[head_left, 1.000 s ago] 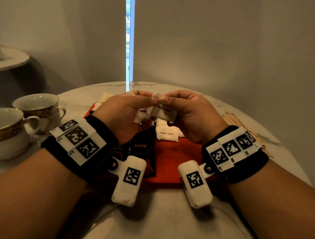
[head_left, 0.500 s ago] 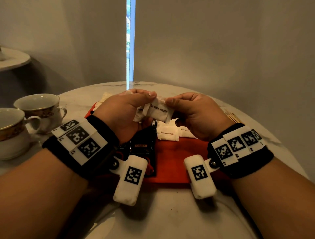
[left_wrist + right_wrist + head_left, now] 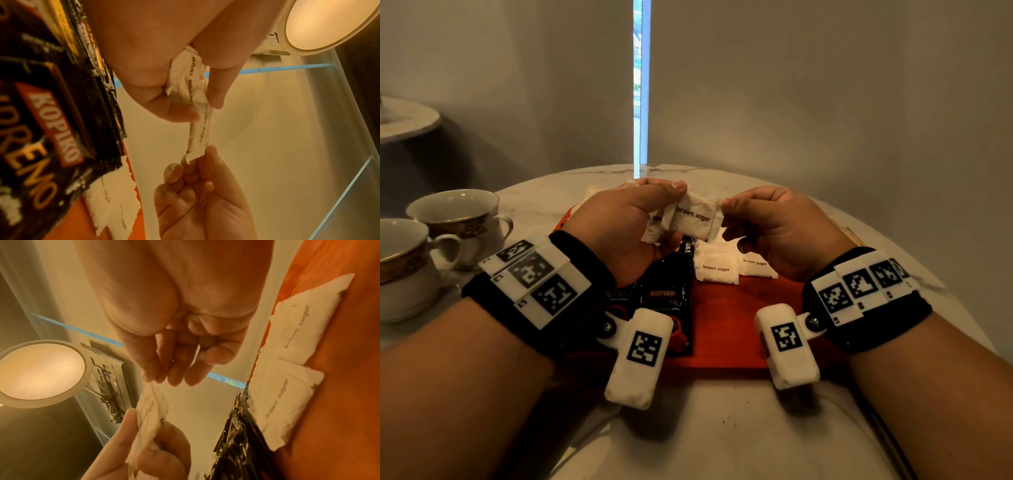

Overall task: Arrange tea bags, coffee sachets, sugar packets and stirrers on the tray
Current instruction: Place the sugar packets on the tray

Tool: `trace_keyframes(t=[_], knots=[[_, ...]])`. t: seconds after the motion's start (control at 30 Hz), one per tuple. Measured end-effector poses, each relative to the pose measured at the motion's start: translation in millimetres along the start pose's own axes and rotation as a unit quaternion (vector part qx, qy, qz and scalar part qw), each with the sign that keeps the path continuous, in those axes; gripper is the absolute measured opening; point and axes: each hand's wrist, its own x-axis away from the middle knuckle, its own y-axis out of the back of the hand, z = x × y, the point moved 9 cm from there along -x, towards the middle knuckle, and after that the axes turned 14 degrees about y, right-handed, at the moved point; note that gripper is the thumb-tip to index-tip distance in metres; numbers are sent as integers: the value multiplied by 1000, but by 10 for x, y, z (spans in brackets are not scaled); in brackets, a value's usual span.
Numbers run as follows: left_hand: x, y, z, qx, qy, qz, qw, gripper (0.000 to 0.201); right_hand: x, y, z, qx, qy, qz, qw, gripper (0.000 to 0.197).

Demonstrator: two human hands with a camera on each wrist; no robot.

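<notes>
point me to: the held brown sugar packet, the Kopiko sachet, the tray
held brown sugar packet [image 3: 693, 219], head view, on its printed face between both hands.
Kopiko sachet [image 3: 666, 294], head view, on the red logo band.
tray [image 3: 736, 318], head view, on bare red surface near the front edge.

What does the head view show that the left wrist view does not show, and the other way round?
Only the head view shows the two teacups on the marble table and both wrist bands.

Only the left wrist view shows the round ceiling lamp and the crumpled packets inside the left hand.

Both show the brown sugar packet pinched between the left hand and the right hand, the Kopiko sachets, and more sugar packets lying on the red tray.
</notes>
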Motion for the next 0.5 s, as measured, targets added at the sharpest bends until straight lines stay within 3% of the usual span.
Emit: trace_keyframes(t=[0.17, 0.33, 0.5], knots=[[28, -63, 34, -15, -2, 7, 1000, 10, 10, -132, 31, -48, 8, 28, 998, 11], [21, -94, 84, -35, 10, 17, 999, 6, 4, -158, 20, -8, 25, 49, 998, 3], [19, -50, 74, -3, 19, -4, 1000, 8, -51, 42, 67, -8, 20, 12, 1000, 14]])
